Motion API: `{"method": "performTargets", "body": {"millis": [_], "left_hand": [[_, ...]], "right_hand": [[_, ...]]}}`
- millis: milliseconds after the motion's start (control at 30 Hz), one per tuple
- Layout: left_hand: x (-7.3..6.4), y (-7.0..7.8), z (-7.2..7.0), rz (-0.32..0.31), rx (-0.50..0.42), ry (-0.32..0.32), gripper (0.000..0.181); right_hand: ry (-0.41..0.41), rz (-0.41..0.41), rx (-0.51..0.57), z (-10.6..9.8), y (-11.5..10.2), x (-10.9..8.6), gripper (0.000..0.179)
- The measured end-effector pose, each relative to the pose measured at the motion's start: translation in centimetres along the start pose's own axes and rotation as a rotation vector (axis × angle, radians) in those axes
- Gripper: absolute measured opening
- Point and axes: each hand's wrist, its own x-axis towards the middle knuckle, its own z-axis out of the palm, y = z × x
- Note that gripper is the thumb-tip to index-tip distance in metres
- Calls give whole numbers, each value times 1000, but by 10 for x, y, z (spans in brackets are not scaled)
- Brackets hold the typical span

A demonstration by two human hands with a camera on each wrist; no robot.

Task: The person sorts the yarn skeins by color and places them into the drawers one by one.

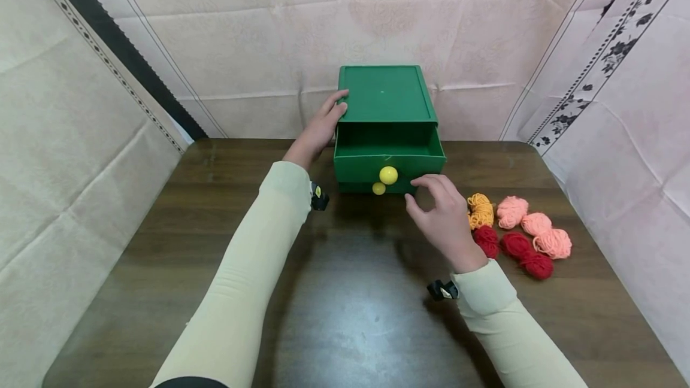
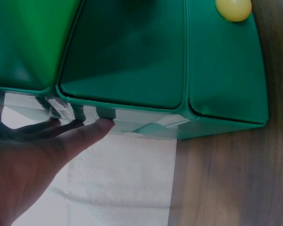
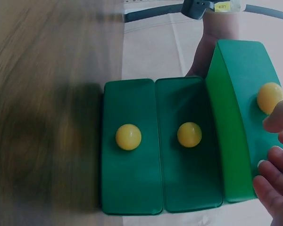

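Observation:
A green drawer box [image 1: 383, 91] stands at the back of the table, its top drawer [image 1: 358, 166] pulled out. The inside of that drawer looks bare where it shows. Round yellow knobs sit on the drawer fronts; the top knob [image 1: 388, 175] is nearest my right hand [image 1: 444, 217]. That hand hovers at the drawer's front right, thumb and fingers apart and loosely bent, holding nothing. In the right wrist view the lower two drawers [image 3: 132, 183] are closed. My left hand [image 1: 320, 127] presses its outstretched fingers [image 2: 87, 136] on the box's taped left side.
On the right of the brown table [image 1: 345, 292] lie several small yarn skeins: yellow yarn [image 1: 480, 211], pink yarn [image 1: 552, 243] and red yarn [image 1: 517, 246]. The yellow and part of the red lie right beside my right wrist. A pale cloth [image 1: 302, 35] hangs behind the box.

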Motion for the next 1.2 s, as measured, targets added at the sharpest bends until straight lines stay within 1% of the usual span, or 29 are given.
{"method": "performTargets", "body": {"millis": [233,467,667,800,967,1200], "left_hand": [[-2,1,0,-4,-3,4,48],[-3,2,1,15,12,4,49],[-3,2,0,4,6,1,49],[-3,2,0,8,19,1,49],[-3,2,1,8,19,5,49],[-2,1,1,3,10,5,49]], "right_hand": [[-60,19,-29,-7,8,-5,28],[-114,57,-64,-13,19,-10,29],[-147,62,-90,-17,29,-14,30],[-182,93,-96,-20,36,-15,31],[-248,137,-115,-23,46,-15,34],[-388,224,-136,-29,56,-17,38]]}}
